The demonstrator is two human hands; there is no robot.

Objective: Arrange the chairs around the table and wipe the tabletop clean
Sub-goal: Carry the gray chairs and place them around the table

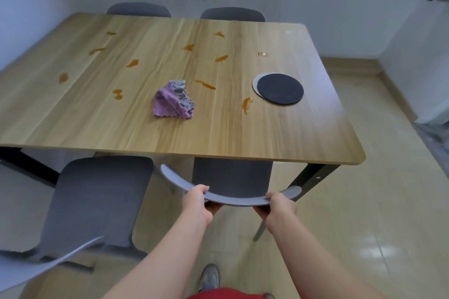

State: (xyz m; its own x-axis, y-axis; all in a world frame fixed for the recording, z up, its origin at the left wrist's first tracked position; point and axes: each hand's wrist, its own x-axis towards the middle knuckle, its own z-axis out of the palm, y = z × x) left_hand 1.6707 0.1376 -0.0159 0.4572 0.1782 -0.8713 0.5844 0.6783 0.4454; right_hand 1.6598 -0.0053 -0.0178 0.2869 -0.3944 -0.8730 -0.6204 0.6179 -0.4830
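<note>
Both hands, left (198,202) and right (279,206), grip the chair's backrest (233,198) between them.

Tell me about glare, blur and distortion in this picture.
Head view: wide-angle distortion stretches the table toward the corners; glare on the floor at right; the left chair has a blurred backrest at lower left; cloth, stains, and the left hand and right hand gripping the right chair are sharp.

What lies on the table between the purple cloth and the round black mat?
Head view: two orange spills, a long stain near the cloth and a curved stain near the mat.
</note>
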